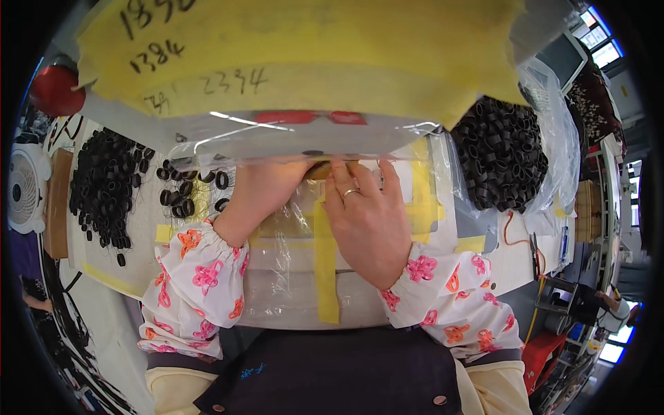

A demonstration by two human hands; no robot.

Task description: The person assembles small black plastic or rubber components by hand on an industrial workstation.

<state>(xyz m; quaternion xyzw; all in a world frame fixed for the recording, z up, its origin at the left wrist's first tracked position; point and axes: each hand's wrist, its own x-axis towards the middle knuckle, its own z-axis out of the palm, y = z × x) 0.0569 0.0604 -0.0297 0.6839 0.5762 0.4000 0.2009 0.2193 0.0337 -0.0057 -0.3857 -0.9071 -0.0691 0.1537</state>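
My left hand (266, 188) reaches in under the front of a machine covered in yellow tape (311, 62), and its fingers are hidden behind the clear plastic guard (311, 149). Beside it lies my right hand (370, 225), palm down, wearing a ring, its fingers stretched forward and slightly apart. Those fingertips are at the guard's lower edge, close to the left hand. What lies under the fingers cannot be made out. Several small black loops (181, 200), some with loose threads, rest just left of my left wrist.
A large heap of black loops (499, 155) sits at the right in a clear plastic bag (553, 138). Another thread-tangled heap (104, 183) lies at the left, near a cardboard box (59, 204) and a white fan (28, 187). Yellow tape (327, 277) runs down the worktop.
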